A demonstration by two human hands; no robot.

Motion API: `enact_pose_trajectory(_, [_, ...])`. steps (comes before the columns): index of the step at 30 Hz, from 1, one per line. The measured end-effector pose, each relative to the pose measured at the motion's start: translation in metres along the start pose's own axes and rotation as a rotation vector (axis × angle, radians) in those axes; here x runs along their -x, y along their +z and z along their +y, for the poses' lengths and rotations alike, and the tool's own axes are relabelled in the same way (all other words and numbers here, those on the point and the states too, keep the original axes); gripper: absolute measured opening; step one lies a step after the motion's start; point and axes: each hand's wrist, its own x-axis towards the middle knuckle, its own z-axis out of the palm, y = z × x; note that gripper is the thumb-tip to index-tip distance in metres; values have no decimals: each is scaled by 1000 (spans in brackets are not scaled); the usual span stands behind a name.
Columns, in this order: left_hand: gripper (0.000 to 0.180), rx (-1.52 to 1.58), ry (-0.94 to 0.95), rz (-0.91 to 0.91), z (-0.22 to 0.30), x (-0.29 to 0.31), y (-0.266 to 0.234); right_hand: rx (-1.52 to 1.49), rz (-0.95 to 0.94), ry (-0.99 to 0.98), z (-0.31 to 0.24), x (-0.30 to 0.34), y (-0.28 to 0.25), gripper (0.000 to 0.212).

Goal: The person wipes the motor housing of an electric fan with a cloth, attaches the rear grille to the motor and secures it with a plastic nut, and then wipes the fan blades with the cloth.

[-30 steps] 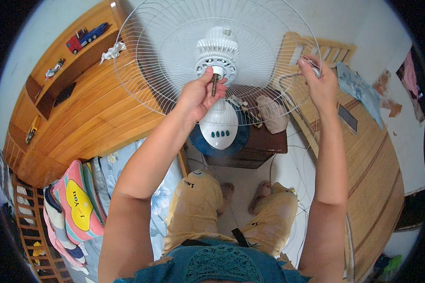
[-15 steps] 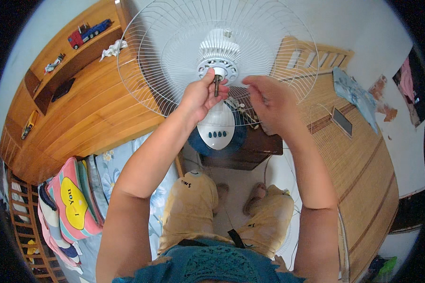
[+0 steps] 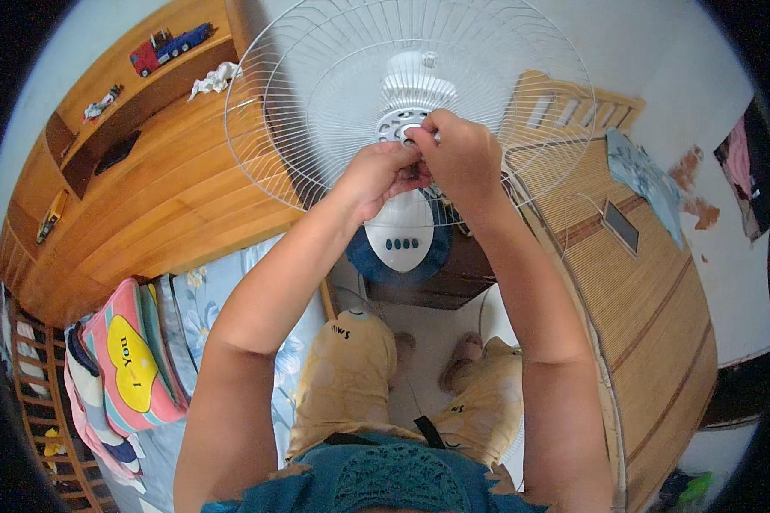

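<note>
We are holding both hands together at the centre of the fan: our left hand (image 3: 378, 175) is curled with its fingertips pinched around something small and dark at the motor shaft, and our right hand (image 3: 462, 156) is closing over it from the other side, fingers bent inward and touching the left; what exactly sits between the fingertips we cannot tell, since the knuckles are covering it. The piece is lying right at the hub (image 3: 406, 128), in front of the white motor housing (image 3: 412, 85) and inside the rear wire guard (image 3: 334, 94). We are judging it to be small, hard and light, easy to let slip from the fingertips, so it is best taken from two sides with the pads rather than with the whole hand. The guard looks thin and springy, likely to bend if we are leaning on it, and the fan is probably top-heavy on its base (image 3: 402, 235). Further out, a dark low table (image 3: 453, 274) is standing under the fan, a wooden cabinet (image 3: 162, 197) with toy vehicles (image 3: 167, 47) is rising on our left, folded bedding (image 3: 128, 363) is lying by our left elbow, and a woven mat (image 3: 650, 291) is spreading to our right. Our knees (image 3: 351, 342) are crowding the space below.
</note>
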Motion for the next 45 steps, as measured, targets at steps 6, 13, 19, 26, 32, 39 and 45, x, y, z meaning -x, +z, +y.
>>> enact_pose_trajectory(6, [19, -47, 4, -22, -1, -2, -1, 65, 86, 54, 0, -4, 7, 25])
enact_pose_trajectory(13, [19, -20, 1, -13, -3, -6, -3, 164, 37, 115, -8, -15, 6, 29])
enact_pose_trajectory(19, [25, 18, 21, -43, -5, -7, 1, 197, -9, 142, -12, -18, -1, 29])
enact_pose_trajectory(26, [48, 87, -127, -17, 4, -10, -15, 164, -48, 151, -13, -20, -1, 31])
enact_pose_trajectory(32, [55, -11, -131, 0, 8, -16, -18, 145, -59, 132, -7, -20, -3, 30])
enact_pose_trajectory(39, [49, 76, -108, 44, 8, -14, -11, -198, -47, 230, -2, -15, -6, 27])
enact_pose_trajectory(45, [51, 105, -130, 50, 6, -14, -8, -1370, 27, 605, 26, 21, -14, 28])
